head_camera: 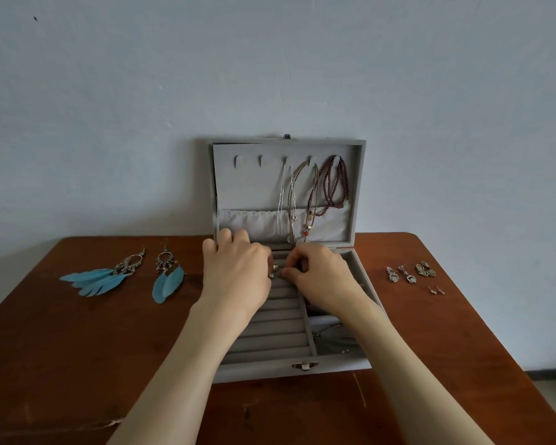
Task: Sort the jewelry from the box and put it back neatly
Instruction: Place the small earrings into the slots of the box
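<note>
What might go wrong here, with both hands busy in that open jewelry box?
The small silver piece pinched between the left hand and right hand might slip into the ring rolls. A wrist may snag the necklaces hanging from the lid. The tiny studs near the table's right edge could get knocked off.

hands: left hand [238,271], right hand [321,274] pinch small silver piece [276,270] | over: open jewelry box [270,369]

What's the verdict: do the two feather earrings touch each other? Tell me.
Apart. The head view shows bare table between the left feather earring and the right feather earring; their blue feathers do not meet.
</note>
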Action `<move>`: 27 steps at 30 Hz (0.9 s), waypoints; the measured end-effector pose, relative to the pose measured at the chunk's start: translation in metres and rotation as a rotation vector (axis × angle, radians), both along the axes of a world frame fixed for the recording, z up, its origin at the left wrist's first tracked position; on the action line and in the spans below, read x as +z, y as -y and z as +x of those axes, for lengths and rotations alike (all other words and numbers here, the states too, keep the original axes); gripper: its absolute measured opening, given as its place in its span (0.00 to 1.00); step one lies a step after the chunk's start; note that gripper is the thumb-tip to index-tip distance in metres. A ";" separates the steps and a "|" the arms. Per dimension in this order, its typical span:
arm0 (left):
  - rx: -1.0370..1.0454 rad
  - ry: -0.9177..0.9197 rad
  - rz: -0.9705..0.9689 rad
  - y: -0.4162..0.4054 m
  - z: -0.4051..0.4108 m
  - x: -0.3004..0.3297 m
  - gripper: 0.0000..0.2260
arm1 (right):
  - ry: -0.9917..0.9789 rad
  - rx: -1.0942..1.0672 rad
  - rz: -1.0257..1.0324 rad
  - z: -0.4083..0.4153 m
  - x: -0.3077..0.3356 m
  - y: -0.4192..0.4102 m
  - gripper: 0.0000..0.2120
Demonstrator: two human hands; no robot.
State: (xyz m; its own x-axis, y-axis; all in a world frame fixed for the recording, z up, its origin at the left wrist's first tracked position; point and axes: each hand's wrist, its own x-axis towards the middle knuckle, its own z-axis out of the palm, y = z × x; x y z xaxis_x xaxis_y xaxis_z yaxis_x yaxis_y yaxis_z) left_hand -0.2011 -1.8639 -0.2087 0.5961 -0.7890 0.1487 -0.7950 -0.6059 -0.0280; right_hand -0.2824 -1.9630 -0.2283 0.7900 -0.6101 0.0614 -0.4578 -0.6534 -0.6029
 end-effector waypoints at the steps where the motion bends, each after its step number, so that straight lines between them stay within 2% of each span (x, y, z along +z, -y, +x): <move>1: -0.002 0.002 -0.003 0.000 -0.001 0.000 0.15 | 0.018 0.002 -0.009 0.000 0.000 0.000 0.06; 4: -0.006 0.006 -0.001 0.001 -0.001 0.001 0.15 | 0.049 0.020 -0.024 0.000 -0.001 0.000 0.02; 10: 0.015 -0.020 -0.041 0.001 0.002 -0.001 0.13 | 0.080 0.050 -0.068 0.000 -0.004 -0.001 0.04; 16: -0.001 -0.066 -0.071 0.004 0.006 -0.003 0.11 | 0.079 0.070 -0.106 0.001 -0.005 -0.003 0.01; 22: -0.010 -0.044 -0.028 0.003 0.006 -0.004 0.12 | 0.093 0.026 -0.048 -0.002 -0.003 0.003 0.06; 27: -0.008 -0.039 -0.016 0.002 0.005 -0.004 0.12 | 0.114 -0.001 -0.025 -0.002 -0.005 0.007 0.05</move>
